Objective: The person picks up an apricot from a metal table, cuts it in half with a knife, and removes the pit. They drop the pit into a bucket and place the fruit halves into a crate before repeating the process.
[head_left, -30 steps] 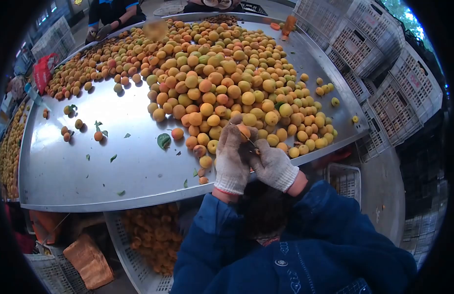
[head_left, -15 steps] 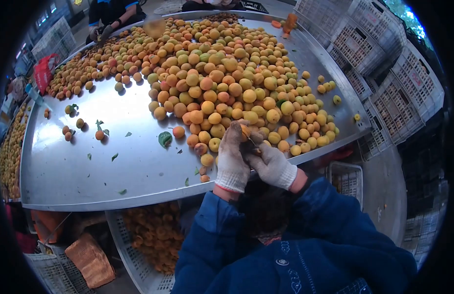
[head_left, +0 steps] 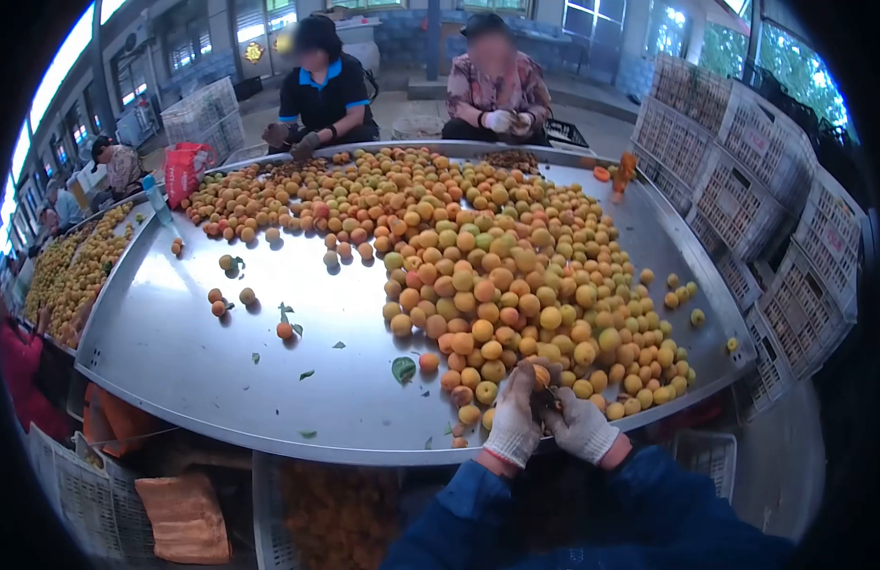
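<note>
My left hand [head_left: 515,418], in a soiled white knit glove, is closed around an orange-yellow apricot [head_left: 540,376] above the near edge of the pile. My right hand [head_left: 580,426], gloved the same way, presses close beside it with the fingers bent inward. Something dark shows between the two hands, but I cannot make out what my right fingers grip. Just beyond them spreads a large heap of apricots [head_left: 497,275] on a metal table [head_left: 212,380]. A few single fruits and a green leaf [head_left: 404,370] lie left of the heap.
Two people [head_left: 324,95] sit at the far side, hands over the table. Stacked crates [head_left: 744,190] stand on the right. Below the near edge is a crate [head_left: 269,513] of fruit, with a brown block [head_left: 182,518] to its left. A red bag [head_left: 185,171] sits at the far left corner.
The view has tilted up, bringing the people across the table into sight and shifting the table lower and rightward. My hands stay together around the apricot.
</note>
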Demonstrator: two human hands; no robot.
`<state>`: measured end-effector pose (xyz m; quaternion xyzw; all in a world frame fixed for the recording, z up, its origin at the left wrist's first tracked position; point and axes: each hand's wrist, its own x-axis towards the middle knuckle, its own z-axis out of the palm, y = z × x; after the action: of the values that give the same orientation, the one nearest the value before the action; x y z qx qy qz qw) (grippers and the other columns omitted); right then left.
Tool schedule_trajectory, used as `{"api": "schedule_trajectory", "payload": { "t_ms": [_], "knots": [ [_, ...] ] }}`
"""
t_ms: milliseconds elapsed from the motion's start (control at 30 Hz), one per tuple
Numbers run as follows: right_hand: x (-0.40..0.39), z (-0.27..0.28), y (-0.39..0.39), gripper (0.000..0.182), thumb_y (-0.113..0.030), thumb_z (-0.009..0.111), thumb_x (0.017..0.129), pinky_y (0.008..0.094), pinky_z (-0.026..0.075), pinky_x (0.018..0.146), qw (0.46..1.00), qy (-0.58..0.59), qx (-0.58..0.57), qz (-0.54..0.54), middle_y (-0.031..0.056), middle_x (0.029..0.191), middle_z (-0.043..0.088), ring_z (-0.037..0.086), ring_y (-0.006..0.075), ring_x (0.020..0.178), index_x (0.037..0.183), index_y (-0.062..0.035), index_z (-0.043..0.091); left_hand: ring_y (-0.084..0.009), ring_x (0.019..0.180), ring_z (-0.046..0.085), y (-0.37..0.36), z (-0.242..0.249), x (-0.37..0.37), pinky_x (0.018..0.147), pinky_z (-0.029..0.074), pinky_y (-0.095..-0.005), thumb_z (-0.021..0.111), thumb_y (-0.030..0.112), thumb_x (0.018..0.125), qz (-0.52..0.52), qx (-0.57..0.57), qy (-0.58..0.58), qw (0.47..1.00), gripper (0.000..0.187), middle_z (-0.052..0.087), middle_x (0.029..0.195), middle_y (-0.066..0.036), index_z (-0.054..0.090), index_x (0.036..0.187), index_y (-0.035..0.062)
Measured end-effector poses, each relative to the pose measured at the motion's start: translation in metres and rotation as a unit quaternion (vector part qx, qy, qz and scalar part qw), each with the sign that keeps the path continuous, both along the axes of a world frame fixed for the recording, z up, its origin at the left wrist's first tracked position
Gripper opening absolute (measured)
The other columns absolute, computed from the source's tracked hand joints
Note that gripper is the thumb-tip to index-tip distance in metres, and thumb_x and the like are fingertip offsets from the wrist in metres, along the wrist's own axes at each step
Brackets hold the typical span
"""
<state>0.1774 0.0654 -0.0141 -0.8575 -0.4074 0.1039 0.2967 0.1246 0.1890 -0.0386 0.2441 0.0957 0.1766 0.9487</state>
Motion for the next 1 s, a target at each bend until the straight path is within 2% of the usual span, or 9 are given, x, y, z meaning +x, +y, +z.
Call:
{"api": "schedule_trajectory", "payload": {
  "t_ms": [133,267,333,433,567,767,867,933,1000],
  "knots": [
    [-0.001,0.015,0.008,0.041,-0.033,0.059,0.092,0.0484,0.053,0.069,0.997,0.016,-0.077,-0.013,0.0228,0.087,0.067,0.066,0.0420,0.082,0.112,0.0008,0.049,-0.0196,0.093,0.064,0.001,0.010,-0.006,0.078,0.053,-0.0306,0.051,0.041,0.100,0.025,0.041,0.010,0.999,0.046,0.066,0.102,-0.012,0.049,0.129,0.0050],
    [0.001,0.011,0.013,0.042,-0.033,0.059,0.092,0.0490,0.053,0.068,0.999,-0.010,-0.049,0.007,0.0229,0.084,0.067,0.066,0.0424,0.080,0.114,0.0007,0.048,-0.0189,0.091,0.064,0.008,0.012,-0.006,0.076,0.054,-0.0292,0.056,0.036,0.098,0.021,0.055,0.002,0.998,0.041,0.066,0.102,-0.012,0.053,0.124,0.0044],
    [-0.002,0.007,0.015,0.033,-0.023,0.059,0.092,0.0445,0.053,0.066,0.999,-0.008,0.037,0.017,0.0232,0.086,0.067,0.067,0.0402,0.079,0.114,-0.0007,0.051,-0.0213,0.093,0.065,0.008,0.010,-0.006,0.078,0.053,-0.0316,0.052,0.046,0.098,-0.006,-0.010,-0.002,1.000,0.050,0.066,0.101,-0.012,0.052,0.125,0.0036],
    [0.003,0.001,0.017,0.044,-0.031,0.058,0.092,0.0500,0.054,0.067,0.999,-0.016,-0.032,0.033,0.0229,0.079,0.067,0.066,0.0432,0.077,0.121,0.0007,0.047,-0.0218,0.094,0.065,0.006,0.011,-0.004,0.078,0.053,-0.0321,0.051,0.051,0.097,-0.019,-0.157,0.024,0.987,0.054,0.066,0.101,-0.011,0.054,0.121,0.0025],
    [0.002,-0.001,0.016,0.045,-0.031,0.057,0.092,0.0490,0.054,0.070,0.997,0.020,-0.074,0.006,0.0224,0.082,0.068,0.066,0.0426,0.079,0.124,-0.0004,0.047,-0.0219,0.093,0.064,0.008,0.006,-0.006,0.078,0.053,-0.0332,0.053,0.054,0.095,-0.028,-0.161,0.039,0.986,0.056,0.066,0.100,-0.011,0.056,0.115,0.0024],
    [-0.008,0.013,0.024,0.048,-0.033,0.057,0.093,0.0458,0.053,0.076,0.996,0.066,-0.064,0.009,0.0264,0.092,0.067,0.065,0.0424,0.089,0.123,0.0030,0.049,-0.0225,0.089,0.065,0.014,0.003,-0.010,0.076,0.054,-0.0343,0.057,0.055,0.092,0.007,-0.040,0.041,0.998,0.055,0.066,0.097,-0.010,0.058,0.110,0.0037],
    [-0.011,0.003,0.028,0.031,-0.021,0.056,0.094,0.0371,0.053,0.072,0.998,0.053,-0.045,0.011,0.0206,0.089,0.068,0.069,0.0328,0.085,0.115,0.0025,0.055,-0.0231,0.085,0.065,0.016,0.011,-0.011,0.074,0.054,-0.0348,0.059,0.055,0.091,0.003,-0.156,0.080,0.984,0.054,0.066,0.093,-0.010,0.058,0.109,0.0036],
    [-0.018,0.010,0.033,0.031,-0.022,0.055,0.095,0.0335,0.052,0.068,0.965,0.256,0.063,0.000,0.0143,0.085,0.068,0.068,0.0239,0.078,0.111,0.0041,0.056,-0.0241,0.081,0.066,0.021,0.004,-0.010,0.072,0.055,-0.0352,0.060,0.054,0.091,-0.018,-0.179,0.093,0.979,0.053,0.066,0.089,-0.011,0.058,0.107,0.0036],
    [-0.014,0.018,0.033,0.034,-0.025,0.053,0.097,0.0294,0.051,0.067,0.964,0.263,0.048,0.008,0.0095,0.081,0.066,0.065,0.0197,0.073,0.113,0.0040,0.055,-0.0246,0.082,0.066,0.022,0.014,-0.016,0.072,0.055,-0.0349,0.059,0.051,0.092,-0.013,-0.160,0.073,0.984,0.050,0.066,0.088,-0.012,0.058,0.107,0.0035]
  ]
}}
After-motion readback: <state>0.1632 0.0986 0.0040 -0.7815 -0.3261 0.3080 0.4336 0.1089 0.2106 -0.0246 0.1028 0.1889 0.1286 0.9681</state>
